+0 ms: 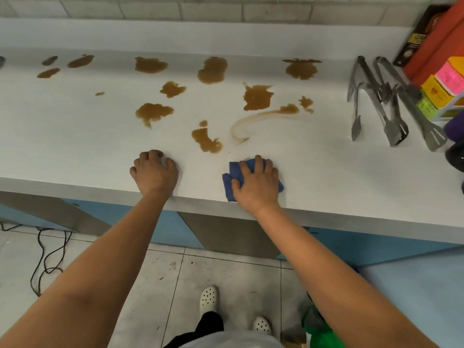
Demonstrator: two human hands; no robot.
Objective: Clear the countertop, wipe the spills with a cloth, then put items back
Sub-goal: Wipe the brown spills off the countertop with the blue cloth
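Note:
Several brown spills [257,97] spread across the white countertop [75,136], from the far left to the middle right. One spill trails off in a thin curved smear [241,126]. My right hand [256,184] presses a folded blue cloth [232,177] flat on the counter near its front edge, just below that smear. My left hand [154,172] rests on the bare counter to the left of the cloth, fingers curled under, holding nothing.
Three metal tongs [376,101] lie at the right. Behind them stand an orange box [437,38], a dark box [416,38], stacked coloured boxes [442,89] and dark bottles [455,156]. A black cable [47,257] lies on the tiled floor.

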